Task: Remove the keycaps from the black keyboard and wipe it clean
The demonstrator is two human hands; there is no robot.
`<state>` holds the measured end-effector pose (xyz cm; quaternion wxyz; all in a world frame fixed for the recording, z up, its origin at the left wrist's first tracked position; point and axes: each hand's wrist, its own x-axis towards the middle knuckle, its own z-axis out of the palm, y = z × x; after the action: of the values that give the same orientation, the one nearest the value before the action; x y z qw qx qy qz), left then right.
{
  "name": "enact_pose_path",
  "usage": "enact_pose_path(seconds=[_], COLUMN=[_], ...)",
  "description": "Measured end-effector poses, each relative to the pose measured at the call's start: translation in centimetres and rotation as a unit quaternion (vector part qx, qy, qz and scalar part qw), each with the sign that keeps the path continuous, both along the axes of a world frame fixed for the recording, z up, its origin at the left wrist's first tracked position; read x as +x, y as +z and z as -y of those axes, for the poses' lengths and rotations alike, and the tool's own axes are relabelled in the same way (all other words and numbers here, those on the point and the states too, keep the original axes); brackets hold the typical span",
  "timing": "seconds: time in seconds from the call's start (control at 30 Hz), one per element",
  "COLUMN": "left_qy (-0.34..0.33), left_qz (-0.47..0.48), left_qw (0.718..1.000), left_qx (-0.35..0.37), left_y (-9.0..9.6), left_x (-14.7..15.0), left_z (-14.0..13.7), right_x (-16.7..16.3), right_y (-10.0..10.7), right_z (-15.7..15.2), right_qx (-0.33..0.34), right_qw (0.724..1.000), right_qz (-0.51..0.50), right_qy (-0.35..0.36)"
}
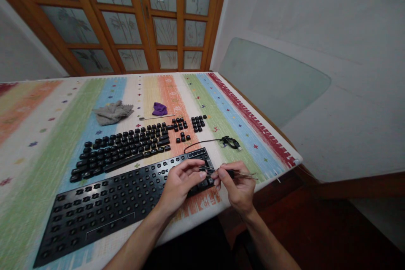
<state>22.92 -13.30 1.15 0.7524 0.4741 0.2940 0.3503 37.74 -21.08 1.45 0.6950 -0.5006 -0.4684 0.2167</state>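
My right hand (237,183) is closed on a wire keycap puller (230,173) with a dark handle; thin wires stick out at both ends. My left hand (182,181) faces it, thumb and forefinger pinched around a small black keycap (203,169) at the puller's wire tips. Both hands hover over the right end of a black keyboard (107,206). Most of that keyboard shows bare switches; a few keys at its right end are partly hidden by my hands.
Loose black keycaps (126,143) lie in rows behind the keyboard. Beyond them are a grey cloth (113,113), a purple cloth (160,109) and a thin brush (156,117). A coiled cable (230,142) lies at the right on the striped tablecloth (41,168).
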Motion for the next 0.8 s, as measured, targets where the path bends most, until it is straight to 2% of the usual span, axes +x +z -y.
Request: enact_pose_path(seconds=[0.13, 0.3, 0.43, 0.63, 0.8], left_qy=[0.010, 0.006, -0.034, -0.084, -0.127], left_qz=[-0.010, -0.018, -0.014, -0.011, 0.065], left_qw=[1.000, 1.000, 0.999, 0.996, 0.990], left_qx=[0.013, 0.024, 0.034, -0.001, -0.001], left_y=[0.4, 0.6, 0.4, 0.1, -0.2], left_x=[0.0, -0.1, -0.2, -0.3, -0.4], left_z=[0.1, 0.0, -0.5, -1.1, -1.9], right_x=[-0.5, 0.0, 0.4, 0.5, 1.0], right_y=[-0.6, -0.8, -0.4, -0.3, -0.5], right_z=[0.0, 0.0, -0.2, -0.1, 0.3], right_qx=[0.000, -0.003, -0.022, -0.035, -0.039], right_qw=[1.000, 0.997, 0.997, 0.997, 0.995], right_qz=[0.000, 0.080, 0.070, 0.025, 0.044], right_qy=[0.011, 0.011, 0.028, 0.064, 0.077])
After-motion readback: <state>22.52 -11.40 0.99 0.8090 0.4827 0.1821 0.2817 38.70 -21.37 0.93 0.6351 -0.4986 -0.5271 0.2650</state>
